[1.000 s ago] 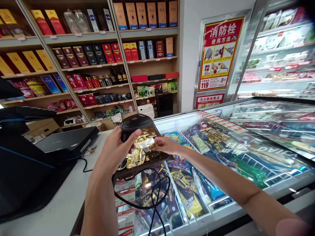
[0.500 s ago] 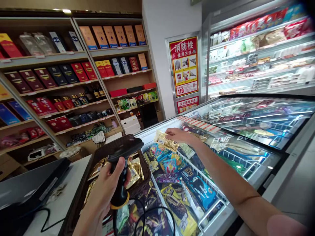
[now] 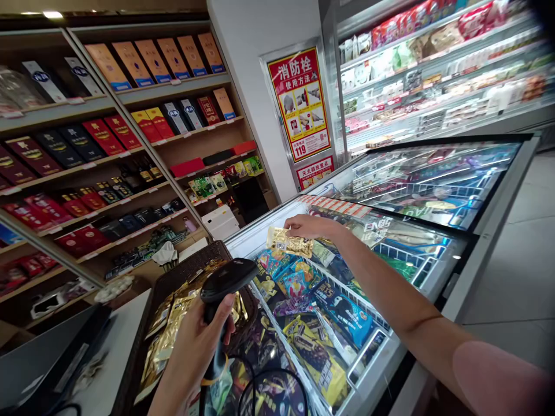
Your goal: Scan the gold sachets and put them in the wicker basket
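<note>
My left hand point(image 3: 203, 329) is wrapped round the handle of a black barcode scanner point(image 3: 228, 277), its head pointing right. A cable loops below its yellow-trimmed base. In my right hand point(image 3: 310, 226) a small gold foil packet point(image 3: 288, 242) is pinched at its upper edge, with a printed label patch facing the scanner. The packet hangs over the freezer, a short way right of the scanner head and apart from it. Behind my left hand a dark woven basket point(image 3: 150, 312) holds several gold packets point(image 3: 173, 318), partly hidden by my forearm.
Under my arms a glass-topped chest freezer point(image 3: 466, 289) holds wire baskets of bagged ice pops and snacks. A white counter point(image 3: 124, 341) with a dark device point(image 3: 52, 358) lies at left. Shelves of boxed bottles point(image 3: 173, 58) and a lit cooler point(image 3: 437, 75) stand behind.
The view has turned a little to the right. The gold packet is now held more level, its label patch turned towards the scanner. Both hands keep their holds.
</note>
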`<state>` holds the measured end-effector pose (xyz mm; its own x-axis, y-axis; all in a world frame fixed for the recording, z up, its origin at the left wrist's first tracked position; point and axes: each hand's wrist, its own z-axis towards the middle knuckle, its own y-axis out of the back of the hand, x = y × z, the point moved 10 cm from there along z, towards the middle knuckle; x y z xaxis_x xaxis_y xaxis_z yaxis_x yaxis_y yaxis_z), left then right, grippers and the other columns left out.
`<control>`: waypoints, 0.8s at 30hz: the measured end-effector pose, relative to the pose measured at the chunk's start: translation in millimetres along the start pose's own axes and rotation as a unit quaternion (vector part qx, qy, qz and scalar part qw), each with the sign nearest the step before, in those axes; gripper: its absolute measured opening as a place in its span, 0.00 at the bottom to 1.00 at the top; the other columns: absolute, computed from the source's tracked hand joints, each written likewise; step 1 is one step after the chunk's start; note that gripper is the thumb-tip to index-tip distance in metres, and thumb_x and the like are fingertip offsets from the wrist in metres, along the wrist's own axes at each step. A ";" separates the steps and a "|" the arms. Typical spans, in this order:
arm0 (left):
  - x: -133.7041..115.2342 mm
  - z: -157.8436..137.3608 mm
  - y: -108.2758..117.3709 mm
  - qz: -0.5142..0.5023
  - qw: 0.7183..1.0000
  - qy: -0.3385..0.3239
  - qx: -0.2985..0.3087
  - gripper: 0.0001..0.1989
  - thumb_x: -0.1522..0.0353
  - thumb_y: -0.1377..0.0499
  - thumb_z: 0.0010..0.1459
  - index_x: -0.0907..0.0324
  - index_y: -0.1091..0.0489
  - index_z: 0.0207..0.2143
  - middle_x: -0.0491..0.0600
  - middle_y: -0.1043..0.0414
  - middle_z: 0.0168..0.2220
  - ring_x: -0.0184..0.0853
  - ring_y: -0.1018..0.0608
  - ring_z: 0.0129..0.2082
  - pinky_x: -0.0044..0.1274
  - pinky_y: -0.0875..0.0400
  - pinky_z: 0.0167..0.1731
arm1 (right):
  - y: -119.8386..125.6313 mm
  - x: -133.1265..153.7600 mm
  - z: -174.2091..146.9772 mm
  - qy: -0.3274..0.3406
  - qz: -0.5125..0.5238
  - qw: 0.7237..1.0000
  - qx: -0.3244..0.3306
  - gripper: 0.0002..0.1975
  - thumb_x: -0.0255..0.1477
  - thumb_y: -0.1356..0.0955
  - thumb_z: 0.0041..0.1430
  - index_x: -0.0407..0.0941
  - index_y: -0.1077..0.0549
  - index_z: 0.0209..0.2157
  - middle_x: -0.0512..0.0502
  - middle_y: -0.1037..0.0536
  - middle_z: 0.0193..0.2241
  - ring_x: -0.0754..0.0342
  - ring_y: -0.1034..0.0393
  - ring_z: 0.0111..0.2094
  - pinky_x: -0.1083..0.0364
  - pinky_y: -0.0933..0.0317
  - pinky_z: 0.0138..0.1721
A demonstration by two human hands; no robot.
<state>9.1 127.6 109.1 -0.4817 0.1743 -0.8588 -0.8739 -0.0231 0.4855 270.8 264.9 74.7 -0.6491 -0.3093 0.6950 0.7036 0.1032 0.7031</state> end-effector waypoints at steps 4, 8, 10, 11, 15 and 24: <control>-3.2 -1.6 -0.1 0.002 1.000 -0.006 0.000 0.23 0.47 0.42 0.53 0.59 0.37 0.27 0.43 0.34 0.16 0.27 0.35 0.16 0.19 0.45 0.18 | -1.2 2.9 1.5 0.005 -0.009 1.000 -0.001 0.06 0.32 0.34 0.60 0.45 0.27 0.33 0.50 0.31 0.25 0.56 0.37 0.27 0.58 0.47 0.27; -5.3 -4.1 -0.5 -0.001 1.000 -0.006 -0.001 0.23 0.47 0.42 0.53 0.59 0.37 0.26 0.43 0.35 0.16 0.27 0.35 0.16 0.20 0.44 0.18 | 0.1 4.6 -0.7 -0.004 -0.011 1.000 -0.004 0.06 0.32 0.35 0.60 0.45 0.27 0.34 0.50 0.30 0.25 0.55 0.37 0.27 0.58 0.47 0.27; -5.0 -4.5 -0.8 0.000 1.000 -0.005 -0.002 0.23 0.47 0.42 0.52 0.59 0.36 0.26 0.43 0.35 0.17 0.28 0.35 0.16 0.20 0.43 0.18 | 0.5 5.2 -1.5 -0.006 -0.011 1.000 -0.005 0.06 0.31 0.35 0.60 0.45 0.27 0.34 0.51 0.31 0.25 0.55 0.38 0.26 0.58 0.47 0.27; -4.4 -4.4 -1.3 0.002 1.000 -0.005 -0.002 0.24 0.46 0.42 0.52 0.59 0.36 0.27 0.43 0.35 0.17 0.28 0.35 0.16 0.20 0.43 0.18 | 0.7 5.6 -1.7 -0.006 -0.012 1.000 -0.006 0.06 0.31 0.35 0.60 0.44 0.27 0.34 0.51 0.31 0.24 0.56 0.38 0.26 0.58 0.47 0.27; -0.2 -3.1 -4.0 0.013 1.000 0.000 -0.003 0.24 0.45 0.41 0.49 0.58 0.35 0.27 0.44 0.34 0.17 0.30 0.34 0.15 0.21 0.45 0.15 | 1.1 7.6 -2.7 -0.001 -0.013 1.000 -0.004 0.06 0.31 0.35 0.61 0.44 0.28 0.33 0.53 0.33 0.22 0.57 0.41 0.24 0.58 0.48 0.26; 2.4 -3.2 -4.7 -0.005 1.000 0.017 0.002 0.23 0.47 0.39 0.48 0.57 0.37 0.26 0.44 0.35 0.17 0.31 0.34 0.17 0.21 0.41 0.17 | 13.2 11.8 -11.0 -0.009 -0.022 0.999 -0.031 0.06 0.30 0.33 0.59 0.44 0.25 0.32 0.51 0.29 0.24 0.57 0.37 0.26 0.59 0.46 0.27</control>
<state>11.8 125.0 104.2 -0.4746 0.1411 -0.8688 -0.8787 -0.0182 0.4770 275.6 252.2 90.6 -0.6846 -0.2951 0.6665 0.6906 0.0301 0.7227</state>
